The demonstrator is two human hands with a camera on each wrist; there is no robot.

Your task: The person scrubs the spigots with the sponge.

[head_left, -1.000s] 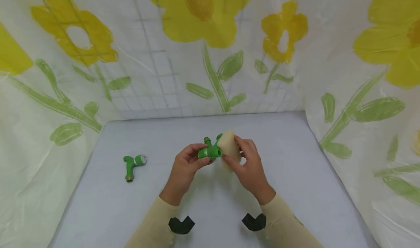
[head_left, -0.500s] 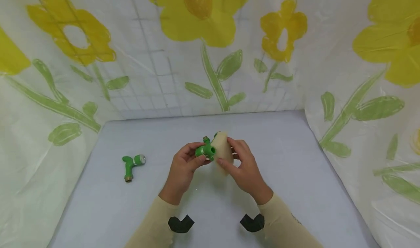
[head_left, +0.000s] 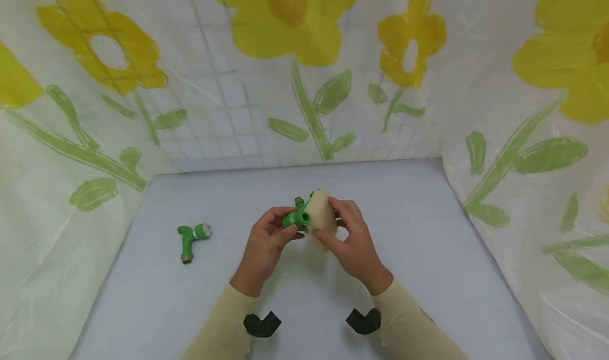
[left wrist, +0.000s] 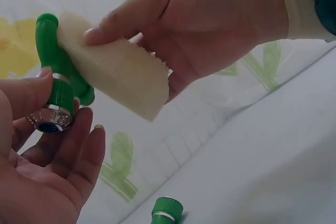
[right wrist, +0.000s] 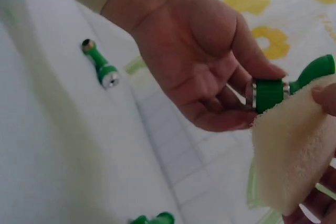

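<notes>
My left hand pinches a green tap between thumb and fingers, raised over the table. In the left wrist view the tap's curved spout points up, above a silver-ringed end near the fingers. My right hand holds a thick cream sponge, thumb on one face and fingers behind. The sponge lies right against the tap's side and hides part of it, as the right wrist view of the sponge also shows. Beyond the hands, more green tap parts with a brass end show, partly covered.
Another green tap with a brass end and a white-faced knob lies on the left of the pale table. White sheeting painted with yellow flowers hangs behind the table and at both sides.
Both hands have shifted slightly left, the right one more. The sponge has moved left along the tap and now covers more of it. The tap on the left has stayed put.
</notes>
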